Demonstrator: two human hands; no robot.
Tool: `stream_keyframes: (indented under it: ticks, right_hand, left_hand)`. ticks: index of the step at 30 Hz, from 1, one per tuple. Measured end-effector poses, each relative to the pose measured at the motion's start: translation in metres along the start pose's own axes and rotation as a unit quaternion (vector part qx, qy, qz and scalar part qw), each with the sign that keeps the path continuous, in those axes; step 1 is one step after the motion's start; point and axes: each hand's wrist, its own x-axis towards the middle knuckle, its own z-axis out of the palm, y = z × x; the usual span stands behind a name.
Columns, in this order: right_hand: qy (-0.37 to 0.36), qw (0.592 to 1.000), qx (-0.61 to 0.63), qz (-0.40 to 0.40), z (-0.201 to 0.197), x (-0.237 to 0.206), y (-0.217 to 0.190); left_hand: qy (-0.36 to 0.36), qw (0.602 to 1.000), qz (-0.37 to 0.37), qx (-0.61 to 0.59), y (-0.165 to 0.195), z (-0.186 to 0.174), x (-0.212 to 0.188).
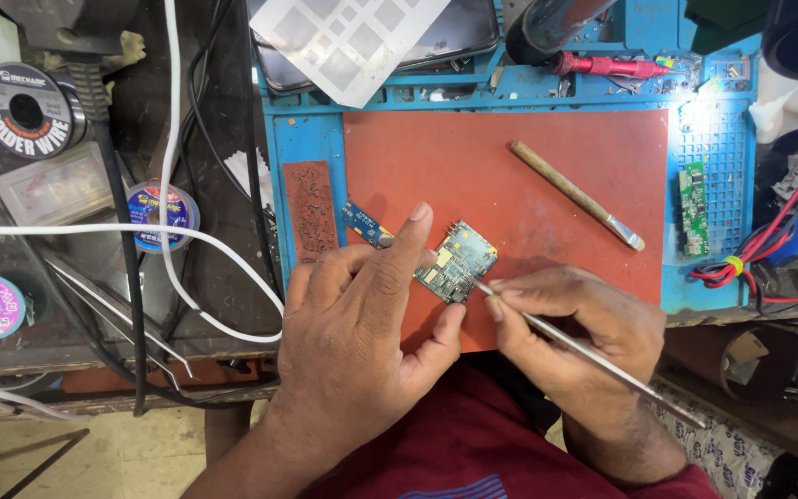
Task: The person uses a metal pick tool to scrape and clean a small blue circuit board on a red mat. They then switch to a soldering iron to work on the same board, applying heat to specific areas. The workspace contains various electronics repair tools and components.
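A small blue circuit board [459, 261] lies on the red-brown mat [473, 166] near its front edge. My left hand [362, 333] steadies the board, with the forefinger stretched along its left side and the thumb below it. My right hand [574, 333] pinches thin metal tweezers [593, 356], whose tip touches the board's lower right corner. A narrow blue board strip [367, 225] lies just left of my forefinger tip.
A wooden-handled tool [574, 192] lies diagonally on the mat. A green board [693, 209] rests on the blue work tray [307, 139] at right, beside red wires [778, 236]. Solder spools [25, 111], a white cable [168, 231] and spare tweezers [122, 314] crowd the left.
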Motion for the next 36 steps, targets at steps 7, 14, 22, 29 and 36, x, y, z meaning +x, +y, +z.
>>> stream_keyframes:
  ticks: [7, 14, 22, 29, 36]
  right_hand:
    - [-0.006, 1.0, 0.013, 0.01, 0.0005, 0.0003, -0.0024]
    - [-0.009, 1.0, -0.007, -0.001, 0.0003, 0.0014, -0.0035]
    - [-0.006, 1.0, -0.013, -0.008, 0.0002, 0.0014, -0.0024]
    - [-0.003, 1.0, 0.002, -0.007, 0.001, 0.0005, -0.0012]
    - [-0.003, 1.0, -0.002, -0.012, 0.0013, 0.0008, -0.0006]
  left_hand:
    - [-0.001, 1.0, 0.0, 0.001, 0.0, 0.0011, -0.001]
    - [0.002, 1.0, 0.004, 0.004, -0.0004, 0.0008, -0.0015]
    - [-0.002, 1.0, 0.002, 0.001, -0.0004, 0.0012, -0.001]
    - [0.0, 1.0, 0.003, 0.002, -0.0006, 0.0011, -0.0013]
    - [0.001, 1.0, 0.001, 0.003, -0.0005, 0.0011, -0.0012]
